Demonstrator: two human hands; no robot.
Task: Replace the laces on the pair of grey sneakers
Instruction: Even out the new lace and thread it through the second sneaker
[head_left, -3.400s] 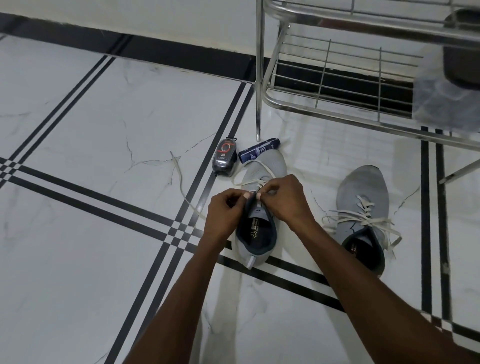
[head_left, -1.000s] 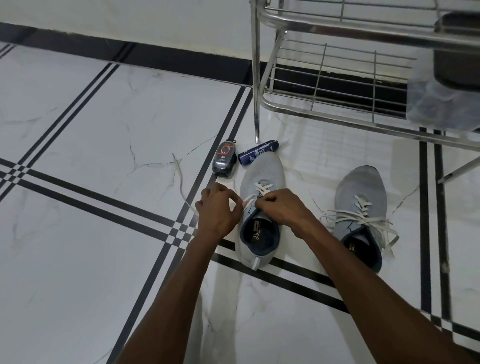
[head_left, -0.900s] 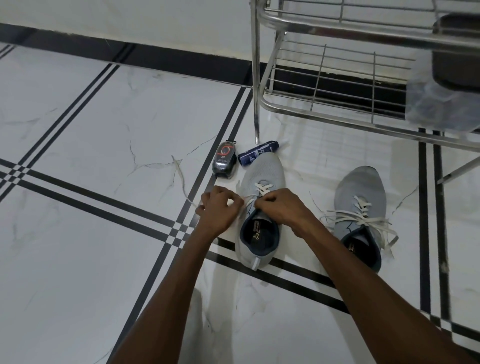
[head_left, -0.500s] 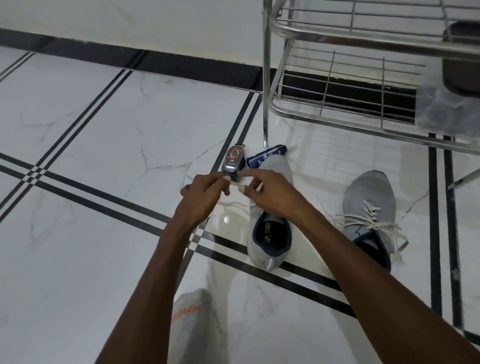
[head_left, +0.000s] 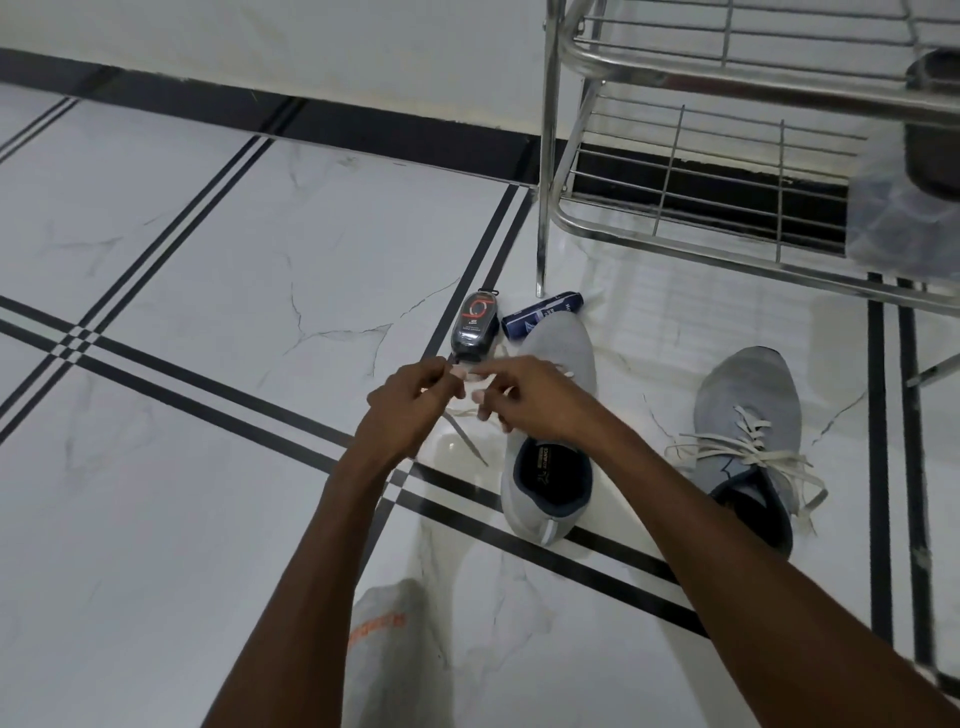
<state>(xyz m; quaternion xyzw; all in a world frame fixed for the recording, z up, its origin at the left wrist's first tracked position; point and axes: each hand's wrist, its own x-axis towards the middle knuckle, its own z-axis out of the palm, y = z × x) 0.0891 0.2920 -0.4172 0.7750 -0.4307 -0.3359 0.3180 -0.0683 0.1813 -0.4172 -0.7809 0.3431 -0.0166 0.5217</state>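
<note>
1. Head view: both hands meet above the floor (head_left: 208, 395), just left of the near grey sneaker (head_left: 550, 467).
2. Left hand (head_left: 410, 410): fingers curled, thumb and forefinger pinching a white lace (head_left: 460, 413) at its upper end.
3. Right hand (head_left: 530, 397): forefinger extended toward the left hand, remaining fingers curled; it appears to pinch the same lace, though the contact point is blurred.
4. Lace: a free length hangs from the hands and trails to the floor beside the near sneaker's left flank.
5. Near sneaker: upright on the floor, heel toward the camera, toe toward a metal rack (head_left: 727, 130); a few lace crossings show ahead of the right hand.
6. Second grey sneaker (head_left: 748, 426): well to the right, laced in white, ends loose and splayed over its sides.
7. Dark bottle (head_left: 472, 327) and blue tube (head_left: 540, 319): lying on the floor just beyond the near sneaker's toe, next to the rack leg.
</note>
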